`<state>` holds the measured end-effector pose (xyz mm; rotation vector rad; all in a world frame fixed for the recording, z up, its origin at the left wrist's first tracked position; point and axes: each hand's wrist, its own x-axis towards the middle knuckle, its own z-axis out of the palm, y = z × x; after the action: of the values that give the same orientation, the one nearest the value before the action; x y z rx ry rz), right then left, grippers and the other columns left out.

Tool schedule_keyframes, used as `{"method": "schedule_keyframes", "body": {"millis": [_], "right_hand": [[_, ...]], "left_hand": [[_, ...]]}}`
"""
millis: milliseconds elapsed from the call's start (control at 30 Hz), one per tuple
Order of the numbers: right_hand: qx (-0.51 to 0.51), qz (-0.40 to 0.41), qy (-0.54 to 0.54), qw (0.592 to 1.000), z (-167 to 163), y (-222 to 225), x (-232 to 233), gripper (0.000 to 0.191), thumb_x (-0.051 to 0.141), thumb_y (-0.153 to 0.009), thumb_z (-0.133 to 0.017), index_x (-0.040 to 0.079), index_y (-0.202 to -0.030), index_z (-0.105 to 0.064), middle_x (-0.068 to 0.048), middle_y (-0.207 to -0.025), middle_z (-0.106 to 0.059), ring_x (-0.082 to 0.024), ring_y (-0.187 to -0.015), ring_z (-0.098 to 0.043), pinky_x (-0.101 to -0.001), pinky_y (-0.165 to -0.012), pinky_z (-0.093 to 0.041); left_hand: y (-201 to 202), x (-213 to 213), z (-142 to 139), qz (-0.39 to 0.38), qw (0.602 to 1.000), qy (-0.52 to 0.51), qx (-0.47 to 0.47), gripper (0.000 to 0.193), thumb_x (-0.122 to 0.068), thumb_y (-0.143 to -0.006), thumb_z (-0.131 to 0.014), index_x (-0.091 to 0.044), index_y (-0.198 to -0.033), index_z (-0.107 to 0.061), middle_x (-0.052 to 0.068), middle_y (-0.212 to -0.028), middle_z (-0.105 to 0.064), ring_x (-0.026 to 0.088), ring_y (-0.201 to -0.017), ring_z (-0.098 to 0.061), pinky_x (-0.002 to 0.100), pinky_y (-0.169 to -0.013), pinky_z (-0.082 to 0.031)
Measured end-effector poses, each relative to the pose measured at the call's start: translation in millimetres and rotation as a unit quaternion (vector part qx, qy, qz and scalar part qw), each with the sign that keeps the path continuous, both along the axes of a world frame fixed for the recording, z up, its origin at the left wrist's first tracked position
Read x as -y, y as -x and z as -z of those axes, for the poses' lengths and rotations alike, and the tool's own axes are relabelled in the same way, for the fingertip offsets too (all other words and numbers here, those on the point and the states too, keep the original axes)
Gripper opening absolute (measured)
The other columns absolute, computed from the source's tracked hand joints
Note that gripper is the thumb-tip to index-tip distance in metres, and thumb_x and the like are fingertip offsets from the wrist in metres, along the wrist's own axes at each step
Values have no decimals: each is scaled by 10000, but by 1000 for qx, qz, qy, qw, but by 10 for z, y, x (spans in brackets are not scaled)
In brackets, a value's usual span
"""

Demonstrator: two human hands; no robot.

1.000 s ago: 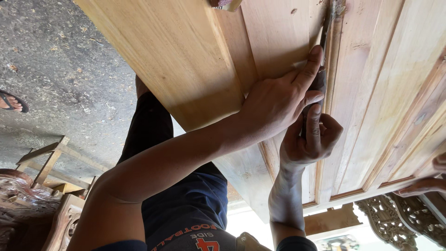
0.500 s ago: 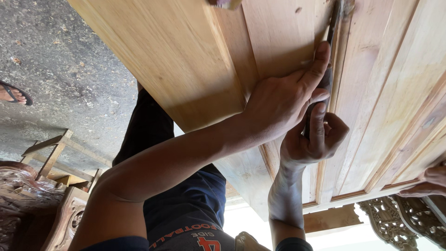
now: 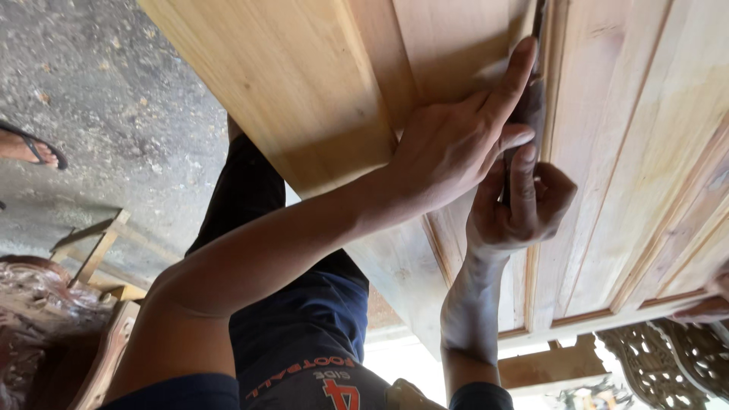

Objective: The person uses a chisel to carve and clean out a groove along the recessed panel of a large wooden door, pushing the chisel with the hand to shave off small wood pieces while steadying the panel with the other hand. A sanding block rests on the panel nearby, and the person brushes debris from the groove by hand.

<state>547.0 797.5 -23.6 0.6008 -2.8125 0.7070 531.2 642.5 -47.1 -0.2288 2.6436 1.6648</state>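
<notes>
Both hands creep a little further up the groove of the wooden door panel

Compared with a second ago, the left hand reaches slightly higher; it lies open and flat on the panel, its forefinger stretched along the edge of the groove. The right hand follows just under it, closed in a fist around a slender dark tool whose upper end shows in the groove above the forefinger, the rest being hidden by the fingers. I judge that the work along this groove is moving steadily upward, with more of the groove left above. Another person's hand rests on the panel's far edge, a sandalled foot stands on the concrete floor
</notes>
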Motion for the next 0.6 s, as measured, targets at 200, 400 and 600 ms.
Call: {"method": "schedule_keyframes", "body": {"millis": [200,400,600], "right_hand": [[-15,-29,22,999,40,89,-29,648,-45,-987,-859,274,-1490,-603,-49,-1075,-508,-108,-755,-517,-253,-591,-464],[-1,-27,12,1000,5,88,31,669,-86,-1009,-809,291,-1512,-580,-48,-1090,-494,-125,-779,-509,-246,-557,-426],[14,17,-3,1000,-11,-17,134,664,-100,-991,-781,280,-1499,-586,-48,-1077,-488,-140,-775,-476,-279,-570,-372]], "left_hand": [[2,7,6,-24,999,-3,-30,912,-369,-1094,-646,-78,-1689,-20,110,-970,-708,168,-650,-666,324,-521,-580],[28,47,28,-25,999,-14,-24,890,-364,-1094,-640,-103,-1664,-9,118,-1013,-732,162,-638,-685,332,-541,-597],[11,76,14,5,999,-44,8,845,-348,-1105,-625,-99,-1654,-34,152,-1044,-743,209,-690,-705,379,-602,-613]]}}
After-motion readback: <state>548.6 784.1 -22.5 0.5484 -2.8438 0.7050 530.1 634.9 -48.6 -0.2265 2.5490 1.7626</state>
